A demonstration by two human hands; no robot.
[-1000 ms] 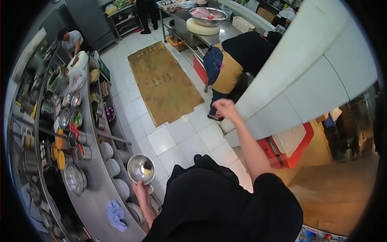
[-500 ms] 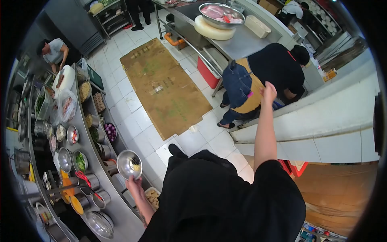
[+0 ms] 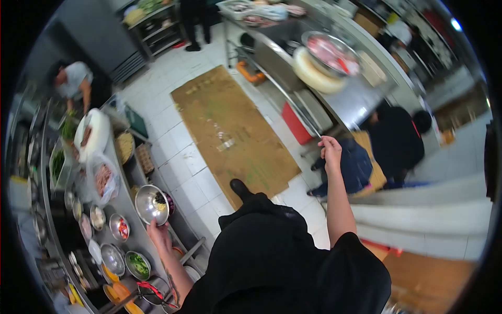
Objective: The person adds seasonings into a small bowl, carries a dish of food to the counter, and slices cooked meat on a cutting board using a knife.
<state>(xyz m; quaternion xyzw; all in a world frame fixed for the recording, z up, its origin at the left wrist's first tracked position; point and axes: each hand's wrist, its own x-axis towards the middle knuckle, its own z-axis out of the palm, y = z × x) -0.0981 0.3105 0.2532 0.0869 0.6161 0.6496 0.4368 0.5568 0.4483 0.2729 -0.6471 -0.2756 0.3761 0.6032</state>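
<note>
My left hand (image 3: 160, 235) grips a shiny metal mixing bowl (image 3: 146, 208) by its lower side. Inside it lie small heaps of pale yellow and dark chopped bits. To my right, my right hand (image 3: 331, 150) is raised with its fingers pinched together. A thin pale line shows at its fingertips, and I cannot tell whether it is a held object or the edge of the steel table (image 3: 355, 107) behind. Beside my left hand, on the steel counter (image 3: 137, 235), are small metal bowls with red-and-white pieces (image 3: 122, 228) and chopped greens (image 3: 138, 265).
A flattened cardboard sheet (image 3: 235, 138) covers the tiled floor ahead. At right, a person in black (image 3: 395, 146) bends low beside the steel table, which carries a large bowl of raw meat (image 3: 332, 52). Another person (image 3: 78, 83) works at the counter's far left end. A red bin (image 3: 296, 124) sits beneath the table.
I have stepped forward onto the cardboard's edge, and the view has shifted. The bowl in my left hand has moved forward along the counter. The bending person now appears lower and farther right.
</note>
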